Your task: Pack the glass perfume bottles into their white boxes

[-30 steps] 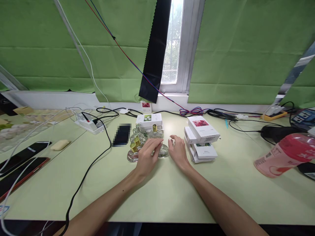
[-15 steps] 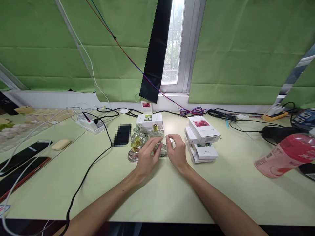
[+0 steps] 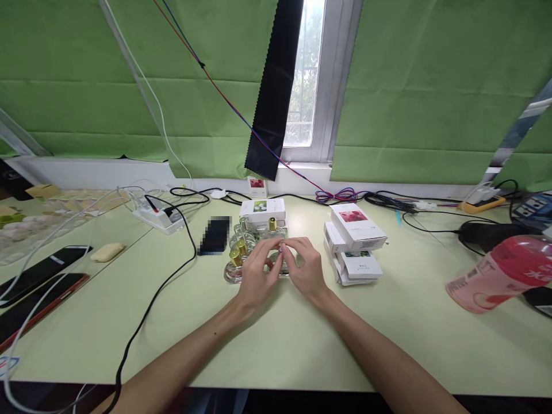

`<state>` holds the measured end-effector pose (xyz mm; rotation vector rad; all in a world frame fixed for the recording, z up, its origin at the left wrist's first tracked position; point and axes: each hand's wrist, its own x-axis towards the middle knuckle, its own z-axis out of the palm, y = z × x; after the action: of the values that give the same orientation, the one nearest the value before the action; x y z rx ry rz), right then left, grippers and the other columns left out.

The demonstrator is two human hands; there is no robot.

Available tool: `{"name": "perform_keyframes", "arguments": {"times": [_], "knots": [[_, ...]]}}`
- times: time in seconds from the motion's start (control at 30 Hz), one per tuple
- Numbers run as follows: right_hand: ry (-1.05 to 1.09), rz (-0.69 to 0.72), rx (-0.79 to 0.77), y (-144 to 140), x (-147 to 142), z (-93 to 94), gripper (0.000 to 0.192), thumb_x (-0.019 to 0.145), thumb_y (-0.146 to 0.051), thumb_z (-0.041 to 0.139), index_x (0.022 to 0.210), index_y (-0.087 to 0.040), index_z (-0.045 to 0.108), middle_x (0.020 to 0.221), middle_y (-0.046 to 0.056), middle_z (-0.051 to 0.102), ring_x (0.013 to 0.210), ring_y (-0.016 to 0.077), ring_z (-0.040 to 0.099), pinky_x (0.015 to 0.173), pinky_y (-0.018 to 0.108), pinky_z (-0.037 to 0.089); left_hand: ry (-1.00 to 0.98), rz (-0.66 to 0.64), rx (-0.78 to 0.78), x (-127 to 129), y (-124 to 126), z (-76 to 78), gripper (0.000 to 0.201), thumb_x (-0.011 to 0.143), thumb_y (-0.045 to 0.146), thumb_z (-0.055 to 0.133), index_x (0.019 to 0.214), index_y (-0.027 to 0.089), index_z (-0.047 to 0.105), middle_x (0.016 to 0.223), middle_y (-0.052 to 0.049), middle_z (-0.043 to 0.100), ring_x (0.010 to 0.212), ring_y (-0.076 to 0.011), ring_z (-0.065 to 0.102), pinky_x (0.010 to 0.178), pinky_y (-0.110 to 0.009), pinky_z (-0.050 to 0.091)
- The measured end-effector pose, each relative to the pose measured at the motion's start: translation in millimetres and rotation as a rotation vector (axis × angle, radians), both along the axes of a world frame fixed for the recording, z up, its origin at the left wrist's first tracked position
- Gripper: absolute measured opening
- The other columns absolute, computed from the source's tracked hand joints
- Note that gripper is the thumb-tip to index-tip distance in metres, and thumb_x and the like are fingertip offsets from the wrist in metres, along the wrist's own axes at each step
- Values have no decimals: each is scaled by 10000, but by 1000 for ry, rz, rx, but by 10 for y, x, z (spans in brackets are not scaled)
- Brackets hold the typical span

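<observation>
A glass perfume bottle (image 3: pixel 283 270) stands on the table, largely hidden behind my hands. The fingers of my left hand (image 3: pixel 260 267) are closed around its top. My right hand (image 3: pixel 307 265) is pinched at the same spot, its fingertips meeting those of the left; whatever small thing it holds is hidden. Just left are perfume bottles with gold caps (image 3: pixel 238 253), one lying close against my left hand. Behind them are clear-topped bottles (image 3: pixel 244 230) and another gold-topped perfume bottle (image 3: pixel 273 228).
White boxes (image 3: pixel 356 227) are stacked to the right, and another white box (image 3: pixel 263 211) lies behind the bottles. A pink-labelled drink bottle (image 3: pixel 495 276) lies at far right. A black cable (image 3: pixel 150 310) crosses the left side, near phones (image 3: pixel 38 305) and a power strip (image 3: pixel 157 218).
My right hand has moved left to meet the left hand at the bottle's top. A small pale thing seen at its fingertips before is now hidden. My left hand has barely moved.
</observation>
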<state>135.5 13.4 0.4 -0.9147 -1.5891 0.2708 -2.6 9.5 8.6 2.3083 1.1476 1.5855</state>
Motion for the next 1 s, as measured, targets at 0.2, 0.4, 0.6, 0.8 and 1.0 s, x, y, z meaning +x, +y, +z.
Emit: {"name": "perform_keyframes", "arguments": {"times": [0.2, 0.4, 0.6, 0.8, 1.0], "knots": [[-2, 3, 6, 5, 1, -12, 160, 964, -215, 576, 1022, -228, 724, 994, 78, 731, 979, 218, 652, 874, 368, 557, 4, 17, 2, 2, -8, 24, 278, 931, 130, 584, 1199, 198, 614, 1112, -83, 696, 958, -164, 695, 588, -189, 578], [14, 14, 19, 5, 6, -9, 154, 960, -204, 577, 1007, -204, 723, 989, 91, 730, 966, 216, 653, 864, 373, 561, 92, 92, 44, -25, -2, 62, 341, 873, 119, 644, 1203, 198, 607, 1087, -74, 690, 908, -176, 675, 555, -217, 497], [2, 16, 3, 5, 10, 3, 137, 941, -209, 598, 997, -220, 722, 983, 78, 738, 960, 215, 658, 860, 372, 567, 165, 122, -21, -44, 0, 48, 446, 824, 117, 665, 1252, 213, 581, 1135, -76, 658, 876, -190, 641, 681, -283, 529], [-11, 19, -8, 17, 2, -13, 116, 927, -188, 606, 954, -233, 710, 947, 59, 735, 933, 210, 655, 828, 352, 558, 178, 95, -99, -38, 6, -9, 458, 842, 111, 628, 1284, 208, 555, 1083, -60, 649, 661, -124, 584, 659, -272, 522], [-23, 23, 1, 30, 2, -43, 103, 935, -201, 604, 956, -232, 700, 941, 60, 729, 924, 213, 650, 818, 354, 557, 186, 104, -130, -58, 23, -50, 449, 853, 131, 624, 1293, 192, 562, 988, -60, 697, 651, -149, 606, 649, -286, 523]]}}
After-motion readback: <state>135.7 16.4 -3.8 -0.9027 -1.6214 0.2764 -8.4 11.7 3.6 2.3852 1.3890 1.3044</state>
